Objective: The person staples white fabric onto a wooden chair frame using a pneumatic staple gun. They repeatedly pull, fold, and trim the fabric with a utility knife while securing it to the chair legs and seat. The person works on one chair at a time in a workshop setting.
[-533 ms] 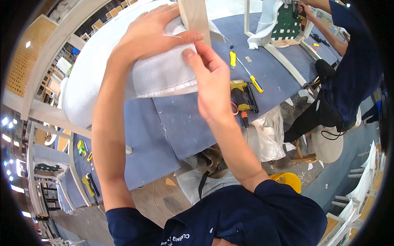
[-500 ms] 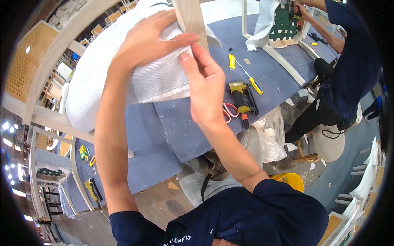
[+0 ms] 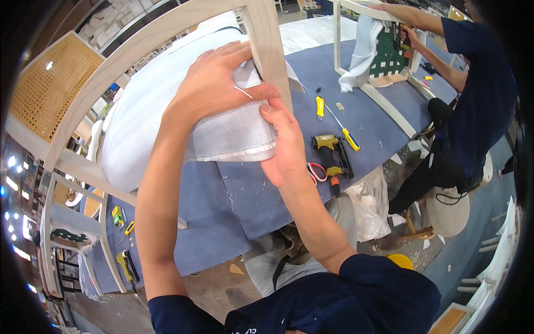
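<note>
I see the left hand [image 3: 218, 82] spread flat on the pale fabric [image 3: 228, 136]; the right hand [image 3: 286, 142] pinches its edge beside the wooden post [image 3: 267, 44], where uneven pulling could pucker it (that hem's [image 3: 245, 153] fraying).

Grey floor [image 3: 445, 273] scattered with pale scraps [image 3: 426, 244]; bright lights [image 3: 11, 161] far left; chairs [image 3: 492, 273] lined along right edge.

White woven upholstery fabric [image 3: 231, 135] — smooth under the left fingers [image 3: 231, 51], frayed along its near edge — is pinched at the side by the right fingers [image 3: 275, 116], while the pale wooden chair frame [image 3: 266, 47] rises just beyond them.
</note>
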Demonstrator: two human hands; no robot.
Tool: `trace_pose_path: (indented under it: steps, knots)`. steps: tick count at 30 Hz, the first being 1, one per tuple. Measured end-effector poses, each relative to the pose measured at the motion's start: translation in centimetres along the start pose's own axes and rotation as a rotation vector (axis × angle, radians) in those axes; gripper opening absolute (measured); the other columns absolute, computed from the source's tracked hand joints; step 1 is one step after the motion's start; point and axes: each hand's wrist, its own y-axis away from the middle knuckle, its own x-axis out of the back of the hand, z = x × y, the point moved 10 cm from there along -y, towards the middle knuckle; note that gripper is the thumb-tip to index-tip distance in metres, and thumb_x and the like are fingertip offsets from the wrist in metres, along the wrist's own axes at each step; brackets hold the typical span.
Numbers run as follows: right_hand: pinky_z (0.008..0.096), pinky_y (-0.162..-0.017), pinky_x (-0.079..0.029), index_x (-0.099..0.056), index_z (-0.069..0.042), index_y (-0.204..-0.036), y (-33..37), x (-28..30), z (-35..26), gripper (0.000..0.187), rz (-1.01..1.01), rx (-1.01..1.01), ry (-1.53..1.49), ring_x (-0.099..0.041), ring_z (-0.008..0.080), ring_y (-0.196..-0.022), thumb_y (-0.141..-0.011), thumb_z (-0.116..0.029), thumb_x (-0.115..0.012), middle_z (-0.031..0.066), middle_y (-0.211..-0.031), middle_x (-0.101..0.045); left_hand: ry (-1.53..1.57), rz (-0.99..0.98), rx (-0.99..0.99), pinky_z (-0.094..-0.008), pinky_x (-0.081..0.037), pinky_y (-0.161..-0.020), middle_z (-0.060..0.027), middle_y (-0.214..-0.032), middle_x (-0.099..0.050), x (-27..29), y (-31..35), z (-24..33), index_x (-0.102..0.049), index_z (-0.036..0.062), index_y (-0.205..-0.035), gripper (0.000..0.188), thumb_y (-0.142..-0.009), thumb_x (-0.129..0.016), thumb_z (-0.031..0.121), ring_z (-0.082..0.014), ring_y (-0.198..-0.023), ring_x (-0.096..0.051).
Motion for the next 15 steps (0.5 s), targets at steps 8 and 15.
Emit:
trace_pose_path:
  steps: [8, 15]
  knots:
    - [0.0408, -0.115, -0.044, -0.044, -0.003, -0.154, -0.6, 1.2, 1.3, 0.052, -0.040, -0.067, -0.115, -0.056, 0.0242, -0.135, -0.105, -0.019, -0.052, 0.0122, -0.146, -0.057, 0.018, -0.037, -0.021, -0.0482, -0.040, -0.116, -0.0170, -0.140, -0.065, -0.8, -0.4, -1.6, -0.065, 0.0144, -0.140, 0.083, -0.076, -0.082, 0.063, -0.0372, -0.131, -0.059]
    - [0.0421, -0.117, -0.043, -0.043, -0.002, -0.155, -0.1, 2.2, 2.8, 0.052, -0.011, -0.159, -0.207, -0.054, 0.0250, -0.138, -0.109, -0.025, -0.051, 0.0133, -0.150, -0.055, -0.097, -0.024, -0.197, -0.0480, -0.040, -0.114, -0.0162, -0.138, -0.065, -0.6, 0.3, -1.2, -0.063, 0.0129, -0.142, 0.083, -0.075, -0.084, 0.059, -0.0364, -0.130, -0.059]
